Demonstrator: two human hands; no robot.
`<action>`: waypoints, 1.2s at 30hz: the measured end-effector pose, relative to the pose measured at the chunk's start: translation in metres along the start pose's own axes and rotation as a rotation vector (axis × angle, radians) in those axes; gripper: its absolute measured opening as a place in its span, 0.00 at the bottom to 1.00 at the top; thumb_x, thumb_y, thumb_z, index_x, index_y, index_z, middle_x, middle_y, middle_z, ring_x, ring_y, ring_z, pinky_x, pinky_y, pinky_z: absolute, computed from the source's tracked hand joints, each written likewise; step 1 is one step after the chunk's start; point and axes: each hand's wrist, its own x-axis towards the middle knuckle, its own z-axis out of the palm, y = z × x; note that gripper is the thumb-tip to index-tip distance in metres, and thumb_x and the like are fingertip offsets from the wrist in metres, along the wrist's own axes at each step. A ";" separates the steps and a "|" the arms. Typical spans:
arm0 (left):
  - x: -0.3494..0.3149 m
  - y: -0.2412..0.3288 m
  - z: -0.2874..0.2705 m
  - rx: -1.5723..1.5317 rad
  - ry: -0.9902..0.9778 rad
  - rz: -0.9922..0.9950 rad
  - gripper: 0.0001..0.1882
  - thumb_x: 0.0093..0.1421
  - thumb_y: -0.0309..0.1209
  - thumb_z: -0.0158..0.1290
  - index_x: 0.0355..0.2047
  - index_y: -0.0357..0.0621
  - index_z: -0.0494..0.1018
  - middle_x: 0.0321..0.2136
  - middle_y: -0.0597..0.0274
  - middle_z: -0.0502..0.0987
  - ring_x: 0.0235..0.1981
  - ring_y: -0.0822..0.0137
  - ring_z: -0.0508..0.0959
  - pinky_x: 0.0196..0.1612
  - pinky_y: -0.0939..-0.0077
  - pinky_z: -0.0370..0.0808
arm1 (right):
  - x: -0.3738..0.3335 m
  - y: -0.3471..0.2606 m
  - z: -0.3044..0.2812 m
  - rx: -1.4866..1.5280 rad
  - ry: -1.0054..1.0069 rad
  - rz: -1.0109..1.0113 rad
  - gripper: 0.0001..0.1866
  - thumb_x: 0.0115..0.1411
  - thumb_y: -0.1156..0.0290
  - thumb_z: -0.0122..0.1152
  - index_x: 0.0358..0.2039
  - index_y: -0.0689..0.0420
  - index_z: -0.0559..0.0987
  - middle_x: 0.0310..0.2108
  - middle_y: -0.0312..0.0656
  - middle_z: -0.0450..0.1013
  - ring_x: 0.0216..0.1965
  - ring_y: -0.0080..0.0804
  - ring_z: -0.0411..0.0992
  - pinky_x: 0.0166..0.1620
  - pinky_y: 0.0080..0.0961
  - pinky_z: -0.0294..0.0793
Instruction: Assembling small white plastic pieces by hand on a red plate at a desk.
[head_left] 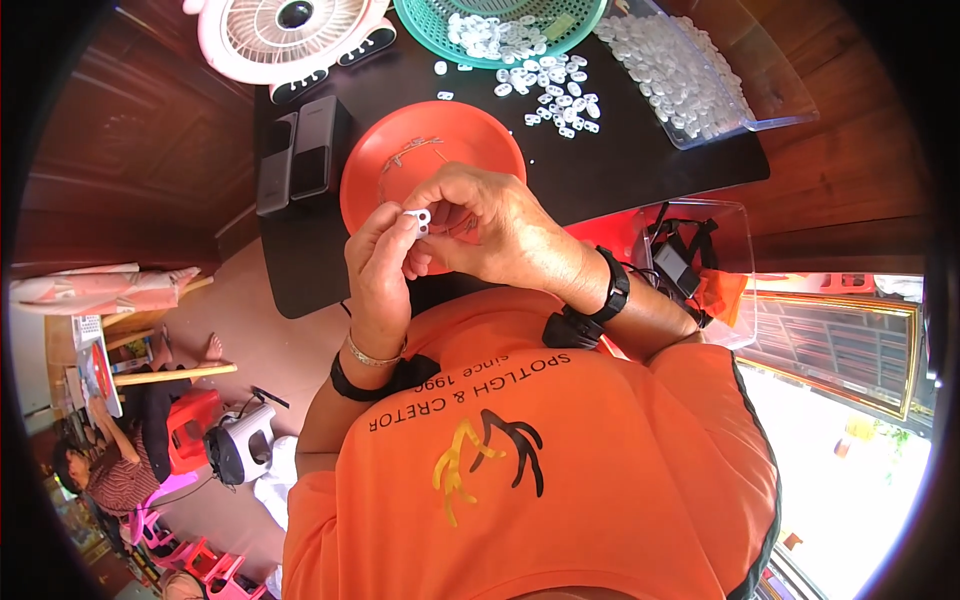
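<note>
While the left hand (pixel 380 262) and right hand (pixel 490 225) pinched a white piece (pixel 422 222) by the orange basin (pixel 488 145), it seemed unfinished. More pieces (pixel 680 80) filled the clear bin (pixel 772 85); which were done was unclear.

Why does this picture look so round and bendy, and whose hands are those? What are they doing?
There's no robot here, just a person's bare hands. A wide, bendy-looking camera on their head looks down, so you see their orange shirt too. The left hand pinches a small white piece with holes; the right hand has its fingers close around it. Below is a red-orange bowl. On the black table are loose white pieces, a green basket, a clear bin and a fan.
</note>
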 end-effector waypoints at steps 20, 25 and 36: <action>-0.005 0.002 0.000 -0.018 0.016 0.053 0.14 0.60 0.33 0.42 0.23 0.37 0.69 0.16 0.68 0.67 0.16 0.77 0.65 0.21 0.83 0.60 | 0.001 -0.005 0.004 -0.222 0.060 -0.218 0.17 0.47 0.71 0.70 0.38 0.59 0.77 0.27 0.39 0.76 0.28 0.32 0.77 0.29 0.23 0.76; -0.008 0.007 0.000 0.012 0.012 0.053 0.14 0.60 0.32 0.43 0.19 0.40 0.65 0.15 0.68 0.65 0.16 0.78 0.62 0.21 0.83 0.58 | -0.002 -0.007 0.004 -0.221 0.059 -0.199 0.17 0.47 0.71 0.71 0.38 0.58 0.77 0.28 0.39 0.77 0.28 0.31 0.77 0.29 0.22 0.76; -0.017 0.018 0.002 0.317 -0.044 0.310 0.15 0.61 0.32 0.43 0.18 0.39 0.62 0.14 0.68 0.63 0.16 0.78 0.60 0.21 0.81 0.53 | -0.003 -0.005 0.000 -0.113 0.082 -0.304 0.19 0.44 0.67 0.73 0.37 0.57 0.79 0.31 0.37 0.78 0.32 0.32 0.79 0.34 0.22 0.78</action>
